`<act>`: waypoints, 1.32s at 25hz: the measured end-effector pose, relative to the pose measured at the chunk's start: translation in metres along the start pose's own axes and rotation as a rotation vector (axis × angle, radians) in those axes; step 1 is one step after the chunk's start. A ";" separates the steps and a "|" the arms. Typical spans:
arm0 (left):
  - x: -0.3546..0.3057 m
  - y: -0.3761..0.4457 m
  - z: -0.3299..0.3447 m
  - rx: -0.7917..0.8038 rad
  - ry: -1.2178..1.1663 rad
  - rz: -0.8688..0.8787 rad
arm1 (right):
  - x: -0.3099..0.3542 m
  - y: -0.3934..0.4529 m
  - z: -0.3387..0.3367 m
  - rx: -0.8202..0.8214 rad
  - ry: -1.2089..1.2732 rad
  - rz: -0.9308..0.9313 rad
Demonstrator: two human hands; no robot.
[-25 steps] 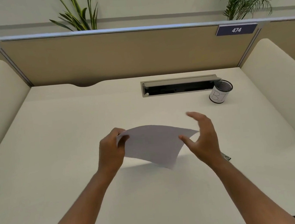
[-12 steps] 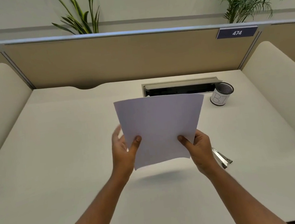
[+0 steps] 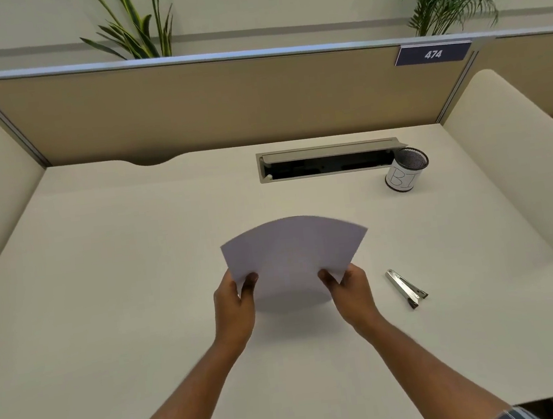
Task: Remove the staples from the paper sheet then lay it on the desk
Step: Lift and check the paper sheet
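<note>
A blank white paper sheet (image 3: pixel 294 259) is held low over the middle of the cream desk (image 3: pixel 123 295), bowed upward along its far edge. My left hand (image 3: pixel 234 303) pinches its near left corner, thumb on top. My right hand (image 3: pixel 351 290) pinches its near right corner the same way. No staples show on the sheet from here. A metal staple remover (image 3: pixel 406 287) lies on the desk just right of my right hand, apart from it.
A white mesh pen cup (image 3: pixel 405 170) stands at the back right beside an open cable slot (image 3: pixel 328 163). Tan partition panels wall the desk at the back, with cream side dividers left and right.
One second ago only my left hand held the sheet. Both hands then raised it upright toward the camera, and have since lowered and tipped it flatter toward the desk.
</note>
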State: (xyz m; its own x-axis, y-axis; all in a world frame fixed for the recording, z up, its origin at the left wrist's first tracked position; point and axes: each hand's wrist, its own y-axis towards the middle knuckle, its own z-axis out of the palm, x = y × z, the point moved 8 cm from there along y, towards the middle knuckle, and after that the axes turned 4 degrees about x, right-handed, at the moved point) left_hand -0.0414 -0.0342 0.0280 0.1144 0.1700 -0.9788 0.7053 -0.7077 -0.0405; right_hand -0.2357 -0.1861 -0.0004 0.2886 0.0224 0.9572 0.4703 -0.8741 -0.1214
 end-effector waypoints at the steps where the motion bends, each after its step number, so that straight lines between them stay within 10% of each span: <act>1: 0.001 0.000 0.001 -0.004 0.003 0.005 | -0.001 0.001 -0.001 -0.012 -0.015 -0.001; 11: 0.025 0.009 0.004 0.040 0.099 -0.110 | -0.030 -0.002 -0.003 -0.006 -0.184 0.091; 24: 0.044 0.013 -0.010 0.136 0.085 -0.238 | -0.023 0.010 -0.025 0.107 0.215 0.221; 33: 0.054 0.014 -0.038 0.035 -0.047 -0.271 | -0.083 -0.019 -0.118 -0.409 -0.856 0.119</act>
State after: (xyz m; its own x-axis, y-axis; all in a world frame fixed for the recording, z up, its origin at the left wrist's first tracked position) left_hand 0.0006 -0.0089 -0.0178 -0.1084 0.3245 -0.9397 0.6813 -0.6641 -0.3079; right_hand -0.3669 -0.2282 -0.0469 0.9040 0.1274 0.4080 0.1169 -0.9919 0.0507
